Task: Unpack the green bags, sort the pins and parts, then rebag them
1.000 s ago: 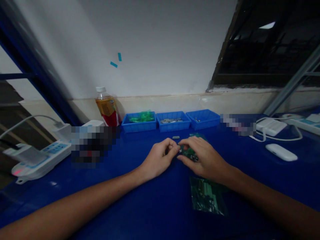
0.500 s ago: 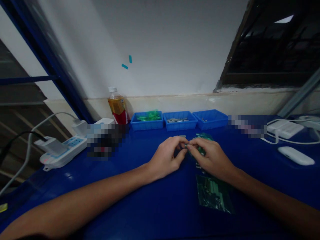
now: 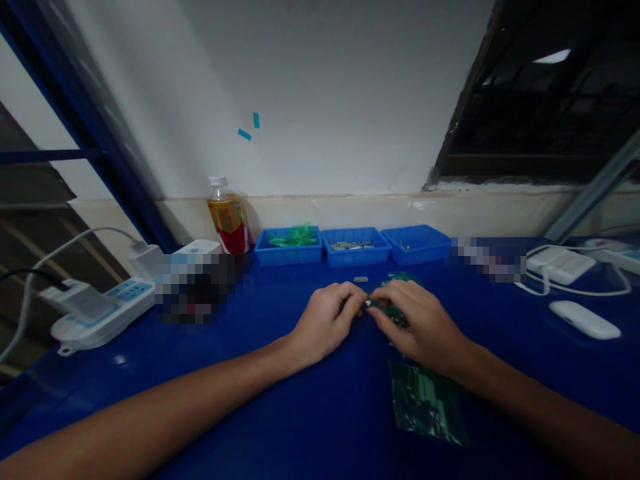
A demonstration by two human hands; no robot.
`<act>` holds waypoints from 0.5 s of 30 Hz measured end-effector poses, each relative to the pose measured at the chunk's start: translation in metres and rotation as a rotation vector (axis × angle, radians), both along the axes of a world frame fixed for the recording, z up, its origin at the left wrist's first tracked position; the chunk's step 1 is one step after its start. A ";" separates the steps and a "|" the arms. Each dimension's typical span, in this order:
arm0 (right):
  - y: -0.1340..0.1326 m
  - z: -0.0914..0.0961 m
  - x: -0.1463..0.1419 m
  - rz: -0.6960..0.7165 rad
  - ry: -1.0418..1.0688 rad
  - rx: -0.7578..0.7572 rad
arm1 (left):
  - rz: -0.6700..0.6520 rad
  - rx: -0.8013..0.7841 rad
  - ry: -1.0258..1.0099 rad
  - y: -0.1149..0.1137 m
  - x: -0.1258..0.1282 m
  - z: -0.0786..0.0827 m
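Over the blue table, my left hand (image 3: 327, 323) is closed in a pinch, thumb against forefinger, at one side of a small shiny metal part (image 3: 369, 303). From the other side, the thumb and fingers of my right hand (image 3: 425, 323) pinch the same part. Its exact shape is too small to make out. Partly hidden behind and under my right hand is a green plastic bag (image 3: 397, 315) of parts. Nearer me, a clear greenish bag (image 3: 427, 403) with several long pieces lies flat. Just beyond my fingertips is a small grey metal strip (image 3: 361, 279).
Along the wall stand three blue bins: one with green bags (image 3: 289, 255), one with metal pieces (image 3: 357, 257), one with a few small parts (image 3: 417, 252). A drink bottle (image 3: 229, 220) and a power strip (image 3: 107, 307) are left; a white case (image 3: 585, 320) lies right.
Both hands have shifted slightly nearer me, still pinched together. The metal part shows more between the fingertips, and the grey strip behind them is now uncovered. The view has tilted a little.
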State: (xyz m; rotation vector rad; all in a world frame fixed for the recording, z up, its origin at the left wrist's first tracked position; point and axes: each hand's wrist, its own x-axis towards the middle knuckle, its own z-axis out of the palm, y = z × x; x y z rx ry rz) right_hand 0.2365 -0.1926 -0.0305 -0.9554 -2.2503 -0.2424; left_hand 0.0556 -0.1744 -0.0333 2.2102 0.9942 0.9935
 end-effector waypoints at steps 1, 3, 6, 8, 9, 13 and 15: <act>0.000 0.000 -0.001 -0.004 0.006 0.006 | -0.005 -0.005 0.000 0.000 0.000 0.000; -0.001 0.001 -0.002 -0.013 0.041 -0.006 | -0.012 -0.009 -0.017 -0.001 0.001 0.001; 0.000 0.002 -0.003 -0.025 0.134 -0.100 | -0.036 -0.001 -0.079 -0.003 0.001 -0.001; 0.000 0.003 -0.003 -0.032 0.199 -0.173 | -0.065 0.029 -0.100 -0.003 0.001 -0.002; 0.000 0.003 -0.004 -0.031 0.224 -0.197 | -0.072 0.048 -0.096 -0.003 0.001 -0.003; 0.001 0.002 -0.004 -0.014 0.243 -0.246 | -0.036 0.078 -0.058 -0.001 0.000 -0.004; 0.002 0.002 -0.003 -0.029 0.210 -0.220 | -0.014 0.068 -0.049 0.000 0.000 -0.003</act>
